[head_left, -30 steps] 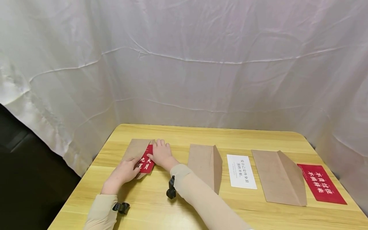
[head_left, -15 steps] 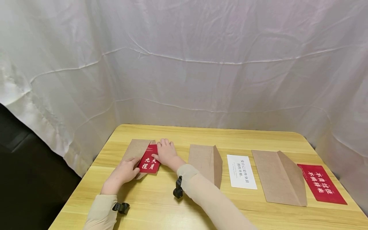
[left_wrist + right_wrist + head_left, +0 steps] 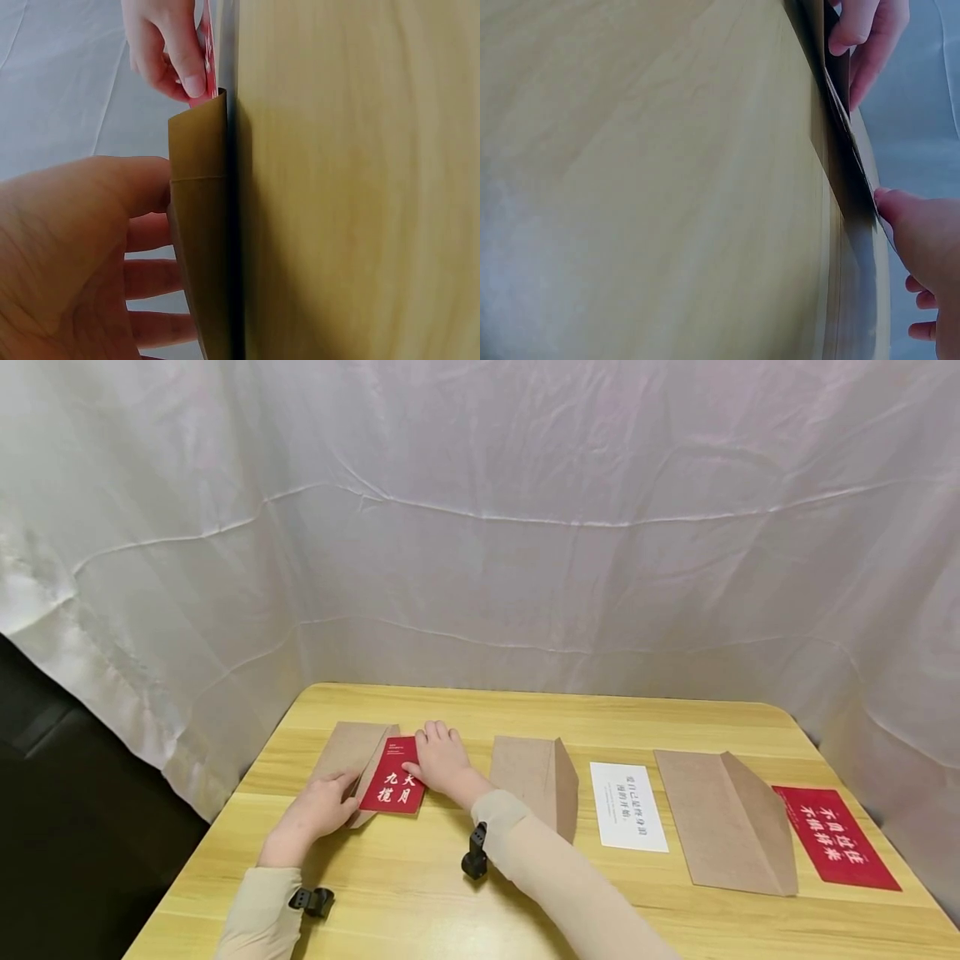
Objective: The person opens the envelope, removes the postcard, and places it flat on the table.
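At the table's left, a brown envelope [image 3: 352, 752] lies at a slant. My left hand [image 3: 318, 806] holds its near edge, thumb and fingertips on the paper; in the left wrist view, the fingers of my left hand [image 3: 90, 247] reach behind the envelope [image 3: 199, 225]. A red card [image 3: 393, 777] with white characters sticks out of the envelope's right side, its left part overlapped by the slanted paper edge. My right hand [image 3: 444, 764] pinches the card's right edge, thumb on top. In the right wrist view, my right hand [image 3: 930, 240] shows its thumb on the thin edge.
Right of my hands lie a second brown envelope [image 3: 521, 772], a white card [image 3: 628, 807], a third envelope [image 3: 720, 827] with its flap out, and another red card [image 3: 836, 837]. A pale curtain [image 3: 525, 527] hangs behind the wooden table [image 3: 405, 893].
My right hand has moved to the right with the red card, and more of the card shows outside the envelope. The left hand stays at the envelope.
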Available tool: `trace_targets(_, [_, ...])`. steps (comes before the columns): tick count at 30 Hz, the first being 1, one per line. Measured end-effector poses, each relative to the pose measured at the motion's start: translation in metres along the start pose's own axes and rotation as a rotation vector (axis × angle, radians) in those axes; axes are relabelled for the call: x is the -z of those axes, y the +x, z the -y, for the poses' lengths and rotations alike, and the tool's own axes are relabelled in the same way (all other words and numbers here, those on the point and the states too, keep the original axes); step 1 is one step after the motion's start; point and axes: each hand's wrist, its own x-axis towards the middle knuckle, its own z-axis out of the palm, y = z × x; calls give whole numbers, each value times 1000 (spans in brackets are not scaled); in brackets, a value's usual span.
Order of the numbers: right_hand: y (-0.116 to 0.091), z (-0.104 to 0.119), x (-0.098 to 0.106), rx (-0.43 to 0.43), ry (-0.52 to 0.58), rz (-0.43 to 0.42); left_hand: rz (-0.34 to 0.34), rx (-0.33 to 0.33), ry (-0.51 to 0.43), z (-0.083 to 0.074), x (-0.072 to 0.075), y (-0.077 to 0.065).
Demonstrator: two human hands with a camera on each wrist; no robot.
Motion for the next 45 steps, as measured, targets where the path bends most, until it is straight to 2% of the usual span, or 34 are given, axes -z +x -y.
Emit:
trace_targets(18, [-12,-10,1,5,-7,-27,27,7,-2,8,2,-2])
trace_targets(45, [-29,-32,-3,-60,48,44,17,-25,-30,12,5,-3])
